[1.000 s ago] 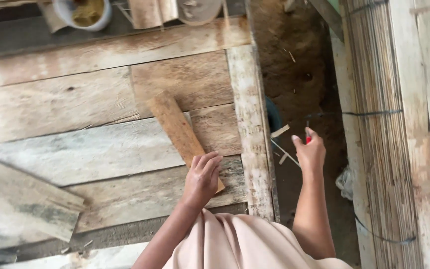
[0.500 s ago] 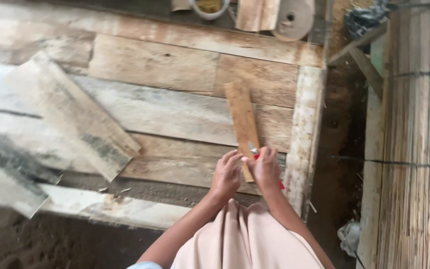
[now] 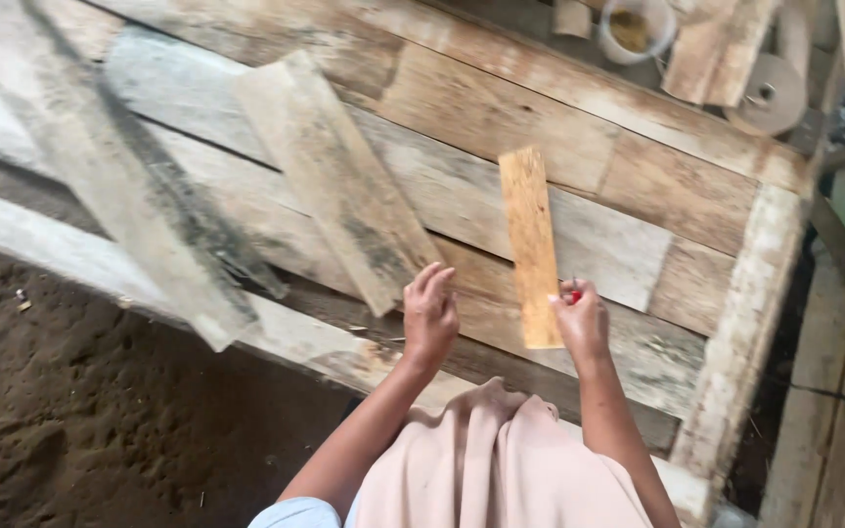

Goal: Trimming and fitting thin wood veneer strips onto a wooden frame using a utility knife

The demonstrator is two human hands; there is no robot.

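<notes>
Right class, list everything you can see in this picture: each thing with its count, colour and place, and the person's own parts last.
Short light-orange wooden strip: one, lying on the platform, near end by the right hand.
Weathered grey wooden boards: two, loose, lying slantwise on the platform's left part.
Rough plank platform: one, pale brown-grey, fills the middle.
White round container: one, yellowish inside, top edge.
Brown roll: one, top right.
Dark soil ground: lower left.
Small red object: one, in the right hand's fingers; kind unclear.
Left hand: fingers open, holding nothing.
Right hand: pinching the red object.
</notes>
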